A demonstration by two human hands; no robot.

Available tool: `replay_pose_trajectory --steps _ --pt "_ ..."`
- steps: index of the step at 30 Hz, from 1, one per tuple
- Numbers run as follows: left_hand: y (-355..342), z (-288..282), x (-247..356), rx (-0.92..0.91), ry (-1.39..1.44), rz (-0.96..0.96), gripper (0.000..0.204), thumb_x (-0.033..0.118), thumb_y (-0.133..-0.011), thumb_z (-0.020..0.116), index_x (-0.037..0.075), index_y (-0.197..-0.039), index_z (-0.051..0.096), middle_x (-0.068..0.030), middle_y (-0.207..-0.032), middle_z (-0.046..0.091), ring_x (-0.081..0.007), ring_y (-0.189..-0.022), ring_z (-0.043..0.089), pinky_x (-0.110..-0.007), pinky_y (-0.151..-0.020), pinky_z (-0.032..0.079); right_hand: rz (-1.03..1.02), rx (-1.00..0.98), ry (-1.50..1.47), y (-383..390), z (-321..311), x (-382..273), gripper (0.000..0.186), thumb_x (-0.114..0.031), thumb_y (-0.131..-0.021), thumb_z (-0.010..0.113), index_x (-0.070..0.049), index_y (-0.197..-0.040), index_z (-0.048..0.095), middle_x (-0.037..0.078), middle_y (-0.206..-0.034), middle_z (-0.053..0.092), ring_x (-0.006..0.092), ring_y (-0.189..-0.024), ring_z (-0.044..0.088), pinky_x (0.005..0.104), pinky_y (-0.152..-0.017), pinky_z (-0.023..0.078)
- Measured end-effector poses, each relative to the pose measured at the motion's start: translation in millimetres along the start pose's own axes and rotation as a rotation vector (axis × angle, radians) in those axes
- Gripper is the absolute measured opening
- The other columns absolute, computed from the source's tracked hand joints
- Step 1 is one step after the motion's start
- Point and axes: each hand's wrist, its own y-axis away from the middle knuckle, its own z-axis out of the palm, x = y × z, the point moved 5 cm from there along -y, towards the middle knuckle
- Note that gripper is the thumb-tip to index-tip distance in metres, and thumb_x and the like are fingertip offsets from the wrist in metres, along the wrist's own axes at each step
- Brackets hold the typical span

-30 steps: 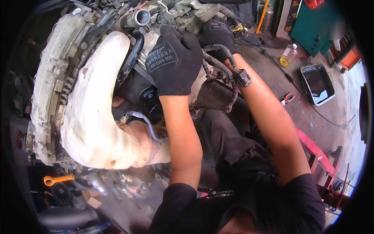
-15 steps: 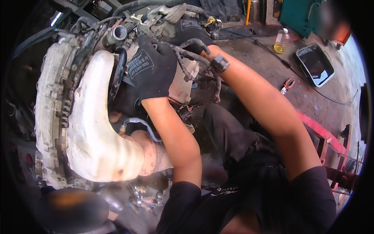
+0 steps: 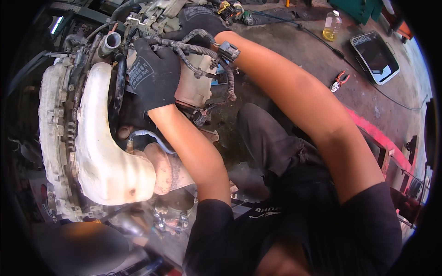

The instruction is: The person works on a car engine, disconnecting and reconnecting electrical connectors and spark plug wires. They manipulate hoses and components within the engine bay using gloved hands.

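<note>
Head view: gloved left hand (image 3: 154, 76) lay flat on the engine (image 3: 92, 138), fingers spread, bracing; right hand (image 3: 195, 20) reached behind the wire bundle (image 3: 202, 50), its fingers hidden, couldn't tell.

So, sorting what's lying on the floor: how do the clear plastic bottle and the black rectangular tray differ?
The clear plastic bottle stands upright and holds some yellow liquid; the black rectangular tray lies flat, wide and shallow, with a pale rim. Both rest on the concrete floor, beyond the person's right arm.

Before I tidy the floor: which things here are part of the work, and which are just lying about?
In hand:
left hand
right hand
engine
wiring harness

Lying about:
pliers
bottle
black tray
</note>
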Motion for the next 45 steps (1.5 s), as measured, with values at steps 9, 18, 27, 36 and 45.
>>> replay_pose_trajectory --steps 9,18,27,36,45 --pt "3.2 -2.7 15.3 0.088 0.056 0.026 0.049 0.040 -0.088 0.060 0.002 -0.120 0.058 -0.0252 -0.117 0.065 -0.0416 -0.106 0.064 -0.050 -0.091 0.048 -0.176 -0.124 -0.287 81.0 -136.3 -44.6 0.048 -0.032 -0.094 0.071 -0.005 -0.132 0.060 0.019 -0.124 0.064 0.0253 -0.105 0.065 0.0362 -0.094 0.052" --pt "59.3 -12.1 42.7 0.267 0.158 0.082 0.030 0.024 -0.088 0.065 -0.004 -0.099 0.065 -0.0236 -0.102 0.064 -0.0408 -0.095 0.062 -0.048 -0.083 0.049 0.213 -0.060 -0.289 129.9 -76.1 0.6 0.055 -0.029 -0.094 0.068 -0.008 -0.141 0.049 0.022 -0.119 0.065 0.0351 -0.108 0.066 0.0416 -0.092 0.051" --pt "83.2 81.7 31.3 -0.671 1.710 -0.618 0.038 0.019 -0.102 0.056 0.000 -0.134 0.056 -0.0163 -0.125 0.065 -0.0281 -0.112 0.065 -0.035 -0.100 0.051 0.713 -0.363 -1.027 126.8 -90.1 3.9 0.034 -0.021 -0.099 0.065 0.004 -0.123 0.065 0.005 -0.107 0.069 0.0086 -0.089 0.062 0.0222 -0.078 0.050" --pt "73.1 83.3 55.2 -0.738 2.050 -0.778 0.024 0.005 -0.095 0.062 0.005 -0.119 0.062 -0.0160 -0.104 0.068 -0.0320 -0.095 0.068 -0.052 -0.083 0.059 0.642 -0.173 -0.783 127.3 -65.6 51.5 0.044 -0.036 -0.090 0.072 0.002 -0.113 0.066 0.012 -0.093 0.072 0.0177 -0.084 0.068 0.0352 -0.077 0.053" --pt "70.4 72.0 77.0 -0.559 1.352 -0.563 0.021 0.022 -0.093 0.072 0.003 -0.102 0.069 -0.0027 -0.085 0.068 -0.0103 -0.072 0.063 -0.026 -0.063 0.052 0.366 -0.164 -0.721 137.9 -54.3 57.8 0.048 -0.041 -0.096 0.064 0.000 -0.120 0.063 0.016 -0.096 0.070 0.0230 -0.092 0.068 0.0371 -0.087 0.051"
